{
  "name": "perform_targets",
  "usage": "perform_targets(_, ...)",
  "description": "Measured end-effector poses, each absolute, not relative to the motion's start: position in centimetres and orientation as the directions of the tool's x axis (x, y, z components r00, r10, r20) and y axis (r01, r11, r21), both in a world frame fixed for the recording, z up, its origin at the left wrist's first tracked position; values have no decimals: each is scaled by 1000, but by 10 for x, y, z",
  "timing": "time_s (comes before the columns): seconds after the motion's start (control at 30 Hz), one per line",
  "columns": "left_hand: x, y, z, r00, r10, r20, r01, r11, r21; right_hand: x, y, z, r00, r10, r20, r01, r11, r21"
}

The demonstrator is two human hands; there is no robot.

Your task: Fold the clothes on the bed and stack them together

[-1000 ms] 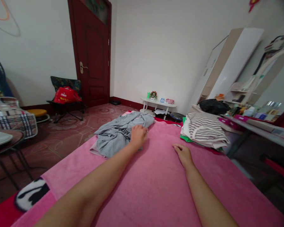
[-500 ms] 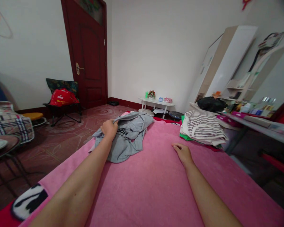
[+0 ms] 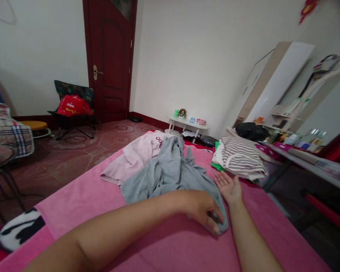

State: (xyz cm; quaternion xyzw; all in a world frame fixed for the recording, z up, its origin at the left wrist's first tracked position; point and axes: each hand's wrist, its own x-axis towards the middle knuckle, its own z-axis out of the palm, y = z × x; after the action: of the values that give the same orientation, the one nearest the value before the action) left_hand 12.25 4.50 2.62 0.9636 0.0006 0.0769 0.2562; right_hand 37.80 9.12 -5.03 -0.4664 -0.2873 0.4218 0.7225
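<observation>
Stretched across the bed, a rumpled grey shirt point(image 3: 164, 170) reaches from the far end toward me on the right. My left hand point(image 3: 202, 207) has crossed over to the right, its fingers curled on the near right edge of this shirt. Just beyond it, my right hand point(image 3: 229, 187) lies palm up beside the shirt's right edge, fingers stretched out, holding nothing. A pale pink garment point(image 3: 133, 156) with dark lettering lies partly under the grey shirt, on its left.
A folded pile with a striped shirt point(image 3: 240, 156) on top sits at the right edge of the pink bedcover point(image 3: 158, 241). A cluttered dressing table point(image 3: 300, 151) stands to the right. Beyond the bed is a low white table point(image 3: 187, 122); a folding chair point(image 3: 73, 88) stands left.
My left hand has moved right and nearer with the grey shirt's edge, spreading the shirt and uncovering the pale pink garment. My right hand has turned palm up and opened.
</observation>
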Motion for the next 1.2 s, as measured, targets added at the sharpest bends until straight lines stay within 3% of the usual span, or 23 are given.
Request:
perform_targets(0.1,104,67,43,945,272,179,142,-840,524,369,94,-49,467,884,8,-230,130,-964)
perform_targets(0.2,86,104,53,717,625,308,501,-770,395,344,101,-47,442,891,105,142,46,-989)
perform_targets(0.3,64,140,48,448,807,385,755,-572,320,316,103,-45,290,923,252,525,67,-848)
perform_targets(0.37,50,159,41,363,854,373,818,-484,310,303,101,-39,230,930,287,628,83,-773)
perform_targets(0.47,34,176,29,327,887,326,850,-427,308,302,95,-20,317,898,306,610,54,-791)
perform_targets(0.53,30,182,23,322,902,289,861,-406,307,316,89,-1,474,805,356,548,47,-835)
perform_targets(0.63,31,183,15,330,914,236,865,-393,313,349,77,29,780,475,408,416,93,-905)
perform_targets(0.7,34,182,11,349,918,190,862,-394,318,371,70,45,882,264,389,369,127,-921)
perform_targets(0.8,39,177,6,400,907,131,852,-421,313,390,62,59,893,160,420,413,74,-908)
perform_targets(0.9,44,171,5,464,877,126,824,-479,302,389,61,60,875,138,463,465,19,-885)
perform_targets(1.03,53,163,9,525,835,165,775,-549,311,363,69,51,888,189,419,404,111,-908)
perform_targets(1.13,61,156,21,518,768,377,686,-636,354,334,78,43,840,329,432,381,211,-900)
perform_targets(1.2,65,148,34,539,628,562,516,-773,369,312,82,40,732,498,464,350,309,-884)
